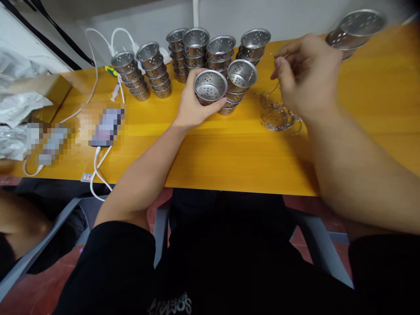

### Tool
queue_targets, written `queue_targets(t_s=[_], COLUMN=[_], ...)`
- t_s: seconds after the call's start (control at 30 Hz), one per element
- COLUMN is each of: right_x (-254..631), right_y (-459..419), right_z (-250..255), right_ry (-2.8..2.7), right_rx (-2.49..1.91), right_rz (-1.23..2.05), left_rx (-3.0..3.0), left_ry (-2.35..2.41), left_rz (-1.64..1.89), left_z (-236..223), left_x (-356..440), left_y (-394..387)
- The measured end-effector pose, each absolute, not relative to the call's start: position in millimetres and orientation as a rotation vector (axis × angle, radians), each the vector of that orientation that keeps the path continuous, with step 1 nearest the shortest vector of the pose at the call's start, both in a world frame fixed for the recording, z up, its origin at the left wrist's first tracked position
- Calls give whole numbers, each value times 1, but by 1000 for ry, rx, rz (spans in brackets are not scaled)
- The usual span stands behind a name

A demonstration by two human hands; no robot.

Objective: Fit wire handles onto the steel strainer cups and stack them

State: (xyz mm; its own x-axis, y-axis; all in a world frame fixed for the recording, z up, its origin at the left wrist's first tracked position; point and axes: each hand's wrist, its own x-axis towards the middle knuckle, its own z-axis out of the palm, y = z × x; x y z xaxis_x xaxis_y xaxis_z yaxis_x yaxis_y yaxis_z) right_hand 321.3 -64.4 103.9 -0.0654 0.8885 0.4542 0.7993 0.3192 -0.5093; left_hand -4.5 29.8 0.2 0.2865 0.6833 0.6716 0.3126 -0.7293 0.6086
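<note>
My left hand point(193, 103) is wrapped round a perforated metal cup point(210, 87), its open mouth facing up. Close to its right side stands a stack of similar cups point(242, 76), with a thin strand of wire showing at the top cup. My right hand point(306, 72) is raised over the table, thumb and fingers pinched on a thin wire. Below those fingers lies a loose tangle of thin metal wire point(278, 118), and a strand runs up from it towards the hand.
Several cup stacks point(155, 72) line the back of the yellow wooden table point(229, 162); another stack point(356, 30) is at the far right. On the left are a blurred phone point(108, 127), white cables, a cardboard box point(54, 94) and plastic wrapping. Another person's leg point(22, 218) shows at lower left.
</note>
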Motion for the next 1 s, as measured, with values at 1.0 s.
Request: queue_targets(t_s=[1.0], right_x=[268], right_y=[-76], right_z=[74], right_ry=[-1794], right_rx=[-1033], right_rz=[557], left_rx=[2278], left_ry=[718], left_rz=[1205], left_z=[-21], left_x=[29], left_y=[1])
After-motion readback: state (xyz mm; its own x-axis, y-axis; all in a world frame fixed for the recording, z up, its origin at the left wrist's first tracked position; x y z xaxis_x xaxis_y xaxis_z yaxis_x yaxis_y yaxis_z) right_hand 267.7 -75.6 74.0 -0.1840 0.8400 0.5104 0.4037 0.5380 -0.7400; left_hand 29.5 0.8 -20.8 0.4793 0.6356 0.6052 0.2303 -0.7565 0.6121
